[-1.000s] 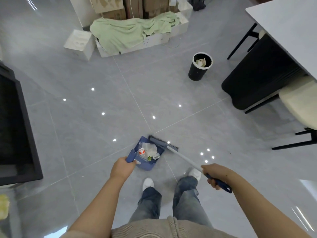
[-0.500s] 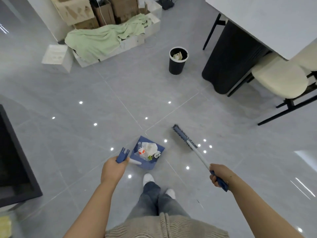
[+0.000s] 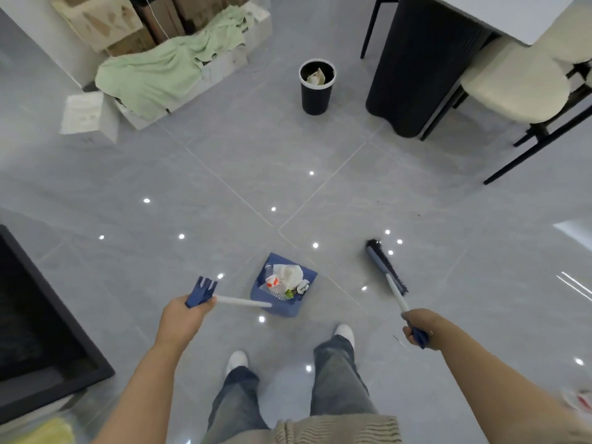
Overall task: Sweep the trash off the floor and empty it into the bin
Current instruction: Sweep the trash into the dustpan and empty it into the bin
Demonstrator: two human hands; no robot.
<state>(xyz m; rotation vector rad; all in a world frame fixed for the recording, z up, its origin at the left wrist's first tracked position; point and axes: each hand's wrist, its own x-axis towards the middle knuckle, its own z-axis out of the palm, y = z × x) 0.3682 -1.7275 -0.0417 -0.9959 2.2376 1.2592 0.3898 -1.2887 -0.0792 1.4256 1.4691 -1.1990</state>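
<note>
A blue dustpan hangs just above the grey floor in front of my feet, and crumpled white and red trash lies in it. My left hand grips the blue end of its white handle. My right hand holds the broom by its blue grip, with the dark brush head off to the right of the dustpan. The black bin with a white rim stands further ahead, with some paper inside it.
A black table base and cream chairs stand right of the bin. White boxes under a green cloth lie at the back left. A black cabinet edge runs along the left.
The broom has swung away from the dustpan to the right. The dustpan has lifted with the trash in it, and the bin has come closer as I walk forward.
</note>
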